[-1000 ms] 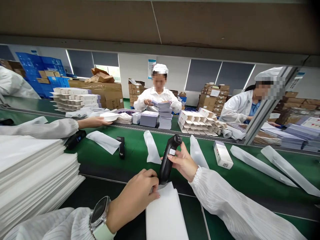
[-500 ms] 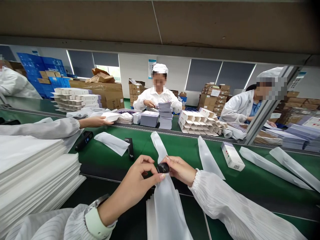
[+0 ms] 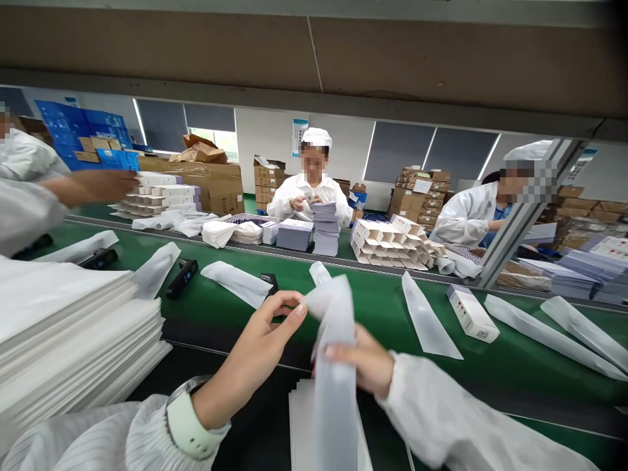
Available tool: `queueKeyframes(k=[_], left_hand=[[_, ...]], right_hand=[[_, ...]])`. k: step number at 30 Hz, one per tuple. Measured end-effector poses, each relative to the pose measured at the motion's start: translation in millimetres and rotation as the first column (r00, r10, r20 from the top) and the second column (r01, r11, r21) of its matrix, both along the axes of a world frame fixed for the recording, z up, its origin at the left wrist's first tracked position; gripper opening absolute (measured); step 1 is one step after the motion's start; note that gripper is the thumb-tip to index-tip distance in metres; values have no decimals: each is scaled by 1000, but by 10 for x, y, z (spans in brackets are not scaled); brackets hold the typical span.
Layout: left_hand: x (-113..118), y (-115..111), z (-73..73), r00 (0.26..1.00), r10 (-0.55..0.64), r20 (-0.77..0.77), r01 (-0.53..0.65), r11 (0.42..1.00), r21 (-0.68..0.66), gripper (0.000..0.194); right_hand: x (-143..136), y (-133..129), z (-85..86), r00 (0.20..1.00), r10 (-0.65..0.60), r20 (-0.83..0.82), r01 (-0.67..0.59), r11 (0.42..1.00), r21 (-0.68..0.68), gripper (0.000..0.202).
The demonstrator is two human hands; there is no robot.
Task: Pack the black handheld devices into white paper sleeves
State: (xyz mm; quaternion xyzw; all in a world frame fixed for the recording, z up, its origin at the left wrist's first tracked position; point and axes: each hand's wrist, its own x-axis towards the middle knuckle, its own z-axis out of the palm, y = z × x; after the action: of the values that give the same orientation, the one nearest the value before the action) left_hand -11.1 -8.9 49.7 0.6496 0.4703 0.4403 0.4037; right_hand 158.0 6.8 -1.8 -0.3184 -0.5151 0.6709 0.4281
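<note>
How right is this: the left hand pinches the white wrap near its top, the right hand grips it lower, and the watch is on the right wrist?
Wrong wrist: in the head view the watch is on the left wrist. The left hand pinches the white wrap near its top, and the right hand grips it lower.

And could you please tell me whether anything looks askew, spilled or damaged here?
Nothing looks spilled or damaged. The only mildly odd thing is the stack of open white cartons beyond the green surface, whose right end slopes down unevenly.
</note>
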Motion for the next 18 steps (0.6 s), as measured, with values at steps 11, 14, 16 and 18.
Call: queueKeyframes(k=[11,14,16,18], left_hand=[[-80,137,-529,748,-458,-480,348,887,-304,39],[-31,139,-576,785,-405,-470,301,911,-283,36],[-2,149,-603,809,-387,-442,276,915,-295,31],[17,162,-626,828,-377,-416,260,914,-310,27]], right_hand=[[1135,982,-53,431,-707,560,612,686,395,51],[1012,986,-21,333,-743,581,513,660,549,62],[757,1018,17,331,-736,591,354,677,645,53],[382,1053,-3,401,-677,617,212,724,656,40]])
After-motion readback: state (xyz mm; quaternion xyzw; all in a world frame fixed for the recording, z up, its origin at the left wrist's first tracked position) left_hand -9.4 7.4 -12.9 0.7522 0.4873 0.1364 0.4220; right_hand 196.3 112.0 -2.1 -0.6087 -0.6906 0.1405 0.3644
